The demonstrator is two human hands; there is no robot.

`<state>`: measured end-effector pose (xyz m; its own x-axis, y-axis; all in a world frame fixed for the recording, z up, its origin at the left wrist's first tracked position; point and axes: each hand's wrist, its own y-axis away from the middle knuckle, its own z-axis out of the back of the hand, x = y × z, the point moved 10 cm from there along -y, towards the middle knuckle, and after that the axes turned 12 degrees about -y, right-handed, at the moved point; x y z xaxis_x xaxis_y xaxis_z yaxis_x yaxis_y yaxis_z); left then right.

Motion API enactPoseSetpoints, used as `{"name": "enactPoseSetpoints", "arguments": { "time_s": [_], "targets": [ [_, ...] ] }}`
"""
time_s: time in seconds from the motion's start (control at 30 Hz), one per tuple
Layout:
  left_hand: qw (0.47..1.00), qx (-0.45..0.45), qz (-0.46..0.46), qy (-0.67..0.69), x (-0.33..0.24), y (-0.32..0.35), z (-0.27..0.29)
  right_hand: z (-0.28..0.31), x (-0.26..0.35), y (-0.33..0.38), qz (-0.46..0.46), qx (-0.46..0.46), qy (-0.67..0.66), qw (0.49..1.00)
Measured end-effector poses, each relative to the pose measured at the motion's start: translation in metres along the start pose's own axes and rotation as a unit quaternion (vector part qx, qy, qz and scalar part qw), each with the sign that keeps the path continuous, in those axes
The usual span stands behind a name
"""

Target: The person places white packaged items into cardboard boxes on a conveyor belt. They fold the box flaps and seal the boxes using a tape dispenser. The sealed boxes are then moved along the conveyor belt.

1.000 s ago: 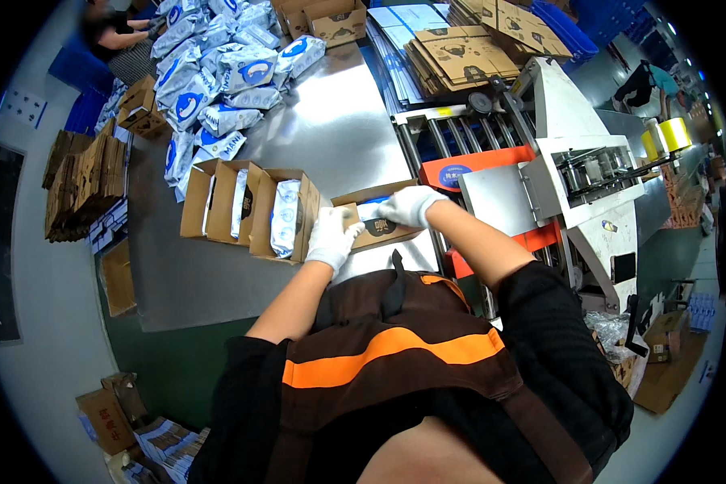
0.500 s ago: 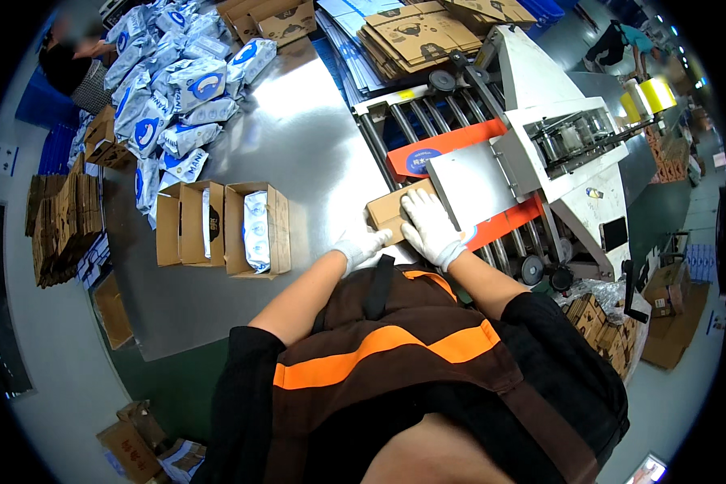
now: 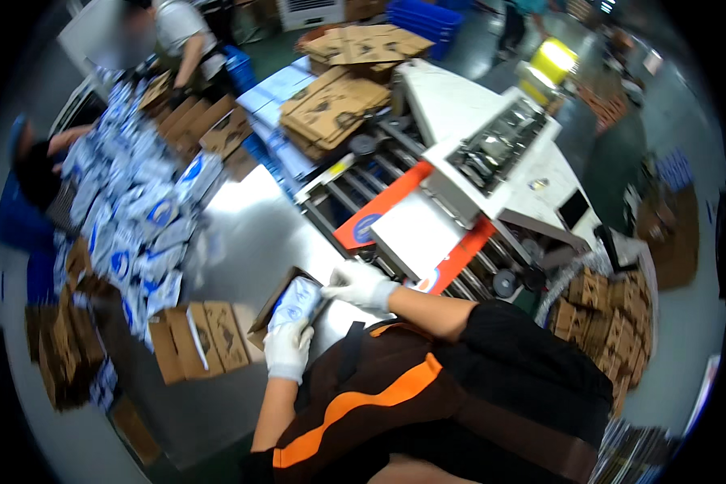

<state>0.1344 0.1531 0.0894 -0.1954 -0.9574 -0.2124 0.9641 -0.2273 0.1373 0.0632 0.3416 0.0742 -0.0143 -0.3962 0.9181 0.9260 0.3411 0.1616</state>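
An open cardboard box (image 3: pixel 264 316) with a blue-and-white soft packet (image 3: pixel 296 302) inside is tilted over the metal table in front of me. My left hand (image 3: pixel 288 348), in a white glove, grips its near end, with fingers against the packet. My right hand (image 3: pixel 360 285), also gloved, has its fingers curled together at the box's far right corner. Blur hides what those fingers hold, if anything. Left of my left hand, more cardboard boxes (image 3: pixel 222 332) stand side by side on the metal table (image 3: pixel 227 230).
A carton sealing machine (image 3: pixel 492 153) with orange side rails and rollers stands at the right. Blue-and-white packets (image 3: pixel 129 218) lie heaped at the left, near two co-workers. Flat cartons (image 3: pixel 335 109) are stacked at the back; small boxes (image 3: pixel 597 319) are piled at the right.
My hands have left the closed box at the machine, which is now out of sight. An open box with a packet has come from the left into my hands. My view has turned.
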Motion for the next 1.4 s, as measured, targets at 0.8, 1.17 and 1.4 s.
{"name": "enactPoseSetpoints", "arguments": {
  "time_s": [0.8, 1.17, 1.4],
  "targets": [
    [0.909, 0.070, 0.180, 0.369, 0.081, -0.035, -0.143, -0.065, -0.002, 0.027, 0.251, 0.065, 0.246, 0.934],
    [0.979, -0.012, 0.057, 0.194, 0.001, -0.059, -0.023, 0.040, 0.013, 0.067, 0.239, -0.153, 0.054, 0.957],
    [0.904, -0.089, 0.414, -0.054, 0.197, 0.082, 0.026, -0.001, -0.001, 0.053, 0.043, 0.086, 0.013, 0.995]
  ]
}}
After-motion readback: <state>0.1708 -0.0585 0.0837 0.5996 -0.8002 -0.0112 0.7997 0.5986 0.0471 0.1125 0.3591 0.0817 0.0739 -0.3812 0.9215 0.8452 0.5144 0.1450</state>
